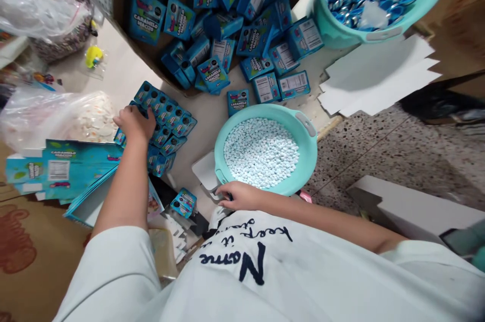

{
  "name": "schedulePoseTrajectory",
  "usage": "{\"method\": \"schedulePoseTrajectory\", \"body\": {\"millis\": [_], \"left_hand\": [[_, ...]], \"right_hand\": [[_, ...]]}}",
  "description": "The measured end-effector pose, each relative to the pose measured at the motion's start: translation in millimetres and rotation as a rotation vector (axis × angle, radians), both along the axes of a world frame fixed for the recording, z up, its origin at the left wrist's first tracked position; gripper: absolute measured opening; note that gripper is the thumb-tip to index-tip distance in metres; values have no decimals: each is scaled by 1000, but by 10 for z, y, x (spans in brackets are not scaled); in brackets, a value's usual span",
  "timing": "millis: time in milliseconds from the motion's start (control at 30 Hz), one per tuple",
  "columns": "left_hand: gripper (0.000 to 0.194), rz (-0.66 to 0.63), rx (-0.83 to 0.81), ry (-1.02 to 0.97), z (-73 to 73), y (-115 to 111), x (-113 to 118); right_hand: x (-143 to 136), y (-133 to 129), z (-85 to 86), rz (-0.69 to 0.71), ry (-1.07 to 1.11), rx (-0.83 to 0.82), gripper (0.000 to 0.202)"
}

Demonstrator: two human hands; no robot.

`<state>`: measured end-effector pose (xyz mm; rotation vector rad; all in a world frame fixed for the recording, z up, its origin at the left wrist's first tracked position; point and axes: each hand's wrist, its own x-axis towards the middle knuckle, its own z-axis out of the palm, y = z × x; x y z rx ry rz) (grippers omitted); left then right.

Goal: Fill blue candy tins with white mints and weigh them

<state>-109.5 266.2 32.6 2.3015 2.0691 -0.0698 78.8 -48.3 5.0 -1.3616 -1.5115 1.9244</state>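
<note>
Left hand (135,124), half curled, grip unclear, touches rows of small blue printed packs (170,116).

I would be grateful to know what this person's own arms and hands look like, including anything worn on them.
The left hand and right hand are bare, with no gloves, and no watch or bracelet shows at either wrist. The forearms are uncovered below short, loose, whitish sleeves of a shirt with black lettering.
</note>
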Motion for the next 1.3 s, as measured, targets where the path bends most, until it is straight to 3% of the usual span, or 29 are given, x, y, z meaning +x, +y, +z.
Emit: {"method": "schedulePoseTrajectory", "body": {"millis": [167, 233, 333, 400, 533, 600, 667, 767, 833, 933, 1067, 1167, 1300], "left_hand": [[34, 92, -53, -83, 128, 147, -9], [29, 116, -7, -143, 253, 36, -16], [29, 36, 87, -489, 430, -559, 28], [30, -72, -114, -829, 475, -1170, 98], [35, -193, -409, -986, 335, -2277, 195], [41, -161, -440, -1061, 220, -2585, 154], [49, -120, -424, -1133, 139, -2741, 56], [53, -87, -362, -1209, 133, -2852, -115], [43, -65, -295, -1225, 186, -2925, -188], [26, -22, -190, -1206, 271, -3051, -195], [20, 60, -126, -1177, 295, -3100, -130], [17, 150, -113, -1174, 245, -2893, -150], [15, 275, -218, -1198, 146, -2310, -182]], "right_hand": [[-14, 31, -1, -80, 42, -72, 27], [-28, 40, 1, -138, 65, -119, 23], [-53, 59, 29, -266, 115, -226, 23], [-68, 89, 91, -375, 167, -306, 28], [-117, 199, 317, -604, 369, -487, 41], [-171, 242, 443, -662, 456, -554, 42], [-243, 257, 547, -674, 507, -591, 45], [-350, 240, 638, -678, 560, -631, 53], [-405, 228, 654, -683, 570, -645, 57], [-461, 236, 628, -713, 561, -658, 56], [-515, 272, 573, -777, 528, -667, 54], [-536, 278, 557, -819, 497, -656, 52], [-484, 281, 568, -798, 472, -665, 54]]}}
